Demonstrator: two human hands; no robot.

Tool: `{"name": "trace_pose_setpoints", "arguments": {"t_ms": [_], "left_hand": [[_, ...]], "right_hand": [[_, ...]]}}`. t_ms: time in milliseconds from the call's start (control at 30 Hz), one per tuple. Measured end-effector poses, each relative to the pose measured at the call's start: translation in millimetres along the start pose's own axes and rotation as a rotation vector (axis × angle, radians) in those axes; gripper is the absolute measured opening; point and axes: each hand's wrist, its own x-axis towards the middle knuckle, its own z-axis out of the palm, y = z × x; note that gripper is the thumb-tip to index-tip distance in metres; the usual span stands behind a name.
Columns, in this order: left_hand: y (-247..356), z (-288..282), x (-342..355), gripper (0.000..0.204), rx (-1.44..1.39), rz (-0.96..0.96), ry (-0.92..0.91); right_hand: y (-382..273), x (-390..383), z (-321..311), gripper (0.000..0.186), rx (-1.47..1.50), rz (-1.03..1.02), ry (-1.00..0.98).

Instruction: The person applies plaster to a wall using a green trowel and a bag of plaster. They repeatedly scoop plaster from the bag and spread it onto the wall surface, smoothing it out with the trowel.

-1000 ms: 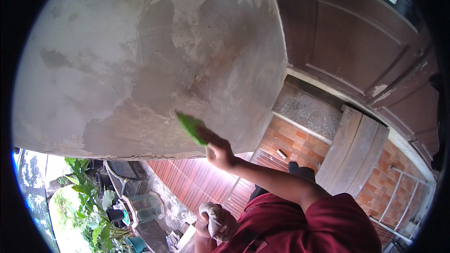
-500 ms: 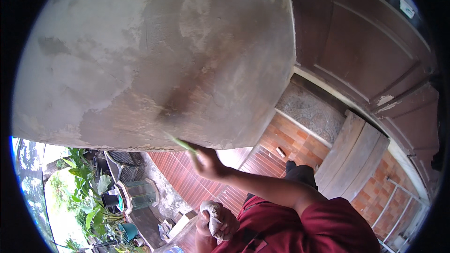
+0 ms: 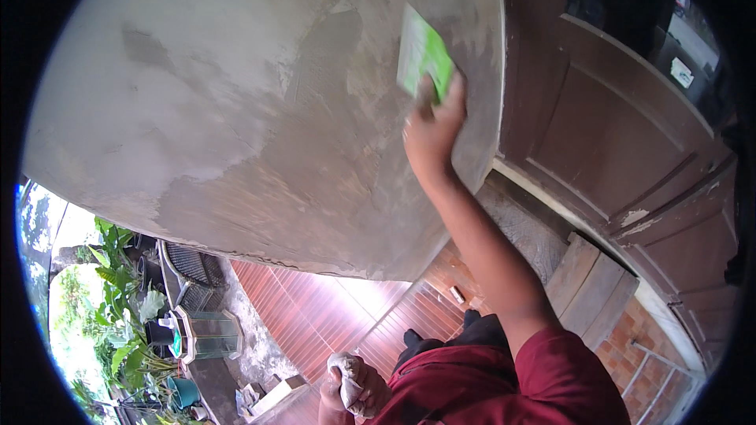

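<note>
The wall (image 3: 236, 79) spreads from 9 to 12 o'clock, its darker damp-looking patches lying under the right arm's reach, which is probably why that arm is stretched so far; the door (image 3: 606, 126) closes it off from 1 to 3, the likeliest thing to limit a sideways sweep; the tiled floor (image 3: 295, 295) lies at 7, below the wall's lower edge; plants (image 3: 118, 338) fill 8, with the glass tank (image 3: 209, 336) beside them, both well apart from the hands; the bench (image 3: 587, 279) sits at 4, partly hidden by the right forearm, and the white rack (image 3: 642, 382) lies beyond it; the right hand (image 3: 437, 130), towards 1, grips the green scraper (image 3: 425, 51) at its near edge, seemingly to leave the pale far edge free for the wall, though blur hides whether they touch; the left hand (image 3: 375, 393), at 6, is clenched around a pale wad (image 3: 345, 365), held near the body perhaps to keep it handy and out of the other arm's path; a small roll (image 3: 457, 294) lies on the floor at 5.
</note>
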Motion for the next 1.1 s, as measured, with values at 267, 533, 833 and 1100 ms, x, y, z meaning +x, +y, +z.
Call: {"name": "trace_pose_setpoints", "arguments": {"t_ms": [267,533,833,1100], "left_hand": [[0.0,-13.1,-2.6,0.047,-0.013,-0.008,-0.019],[6.9,-17.2,2.8,0.047,0.091,-0.033,-0.051],[-4.2,-5.6,2.9,0.044,0.01,-0.004,0.05],[-5.5,3.5,12.7,0.045,0.091,-0.058,-0.016]], "right_hand": [[-24.4,-65.6,60.6,0.068,-0.107,-0.505,-0.527],[0.2,-127.3,-32.3,0.065,0.111,-0.429,-0.775],[31.6,-58.7,30.8,0.064,-0.076,-0.377,-0.4],[-7.2,-200.9,-25.6,0.073,0.304,-0.156,-0.68]]}}
